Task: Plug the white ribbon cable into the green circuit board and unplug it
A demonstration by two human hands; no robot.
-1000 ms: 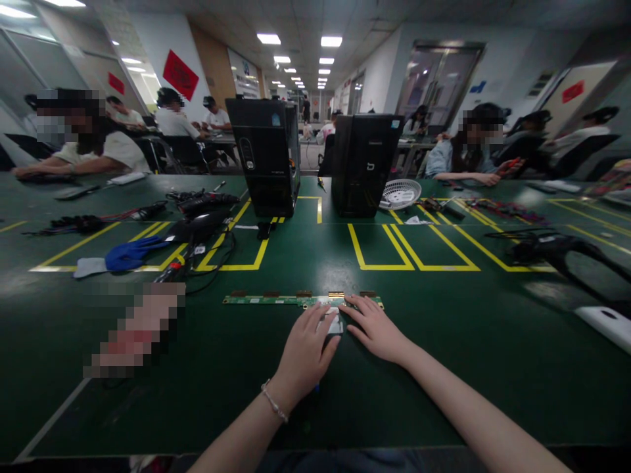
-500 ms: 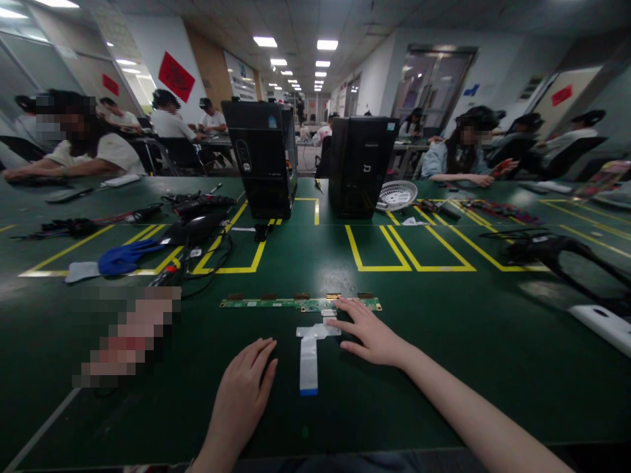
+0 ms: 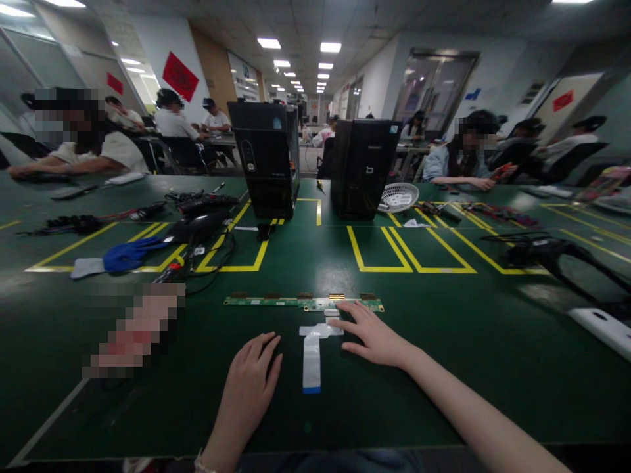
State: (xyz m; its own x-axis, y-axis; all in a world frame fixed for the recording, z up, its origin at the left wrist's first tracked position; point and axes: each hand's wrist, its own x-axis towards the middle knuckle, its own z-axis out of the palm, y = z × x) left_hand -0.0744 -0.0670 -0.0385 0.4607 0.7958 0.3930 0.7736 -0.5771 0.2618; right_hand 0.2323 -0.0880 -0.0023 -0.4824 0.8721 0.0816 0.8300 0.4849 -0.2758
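Note:
A long, narrow green circuit board (image 3: 276,301) lies crosswise on the green table in front of me. From its right half a white flat ribbon cable (image 3: 311,361) with a blue end runs toward me, bent near the board. My right hand (image 3: 372,335) rests with fingers spread, its fingertips over the board's right part and at the cable's upper end. Left of the cable, my left hand (image 3: 254,374) lies on the table, fingers stretched out and holding nothing. A bracelet shows at its wrist.
Two black computer towers (image 3: 263,161) stand at the back. A blue glove (image 3: 129,255) and black cables lie to the left. A white basket (image 3: 398,197) sits beside the right tower; a white device (image 3: 602,330) is at the right edge. Other people sit around.
My left hand has left the board and cable and moved left and toward me, onto the table, uncovering the ribbon cable. My right hand has stayed almost in place.

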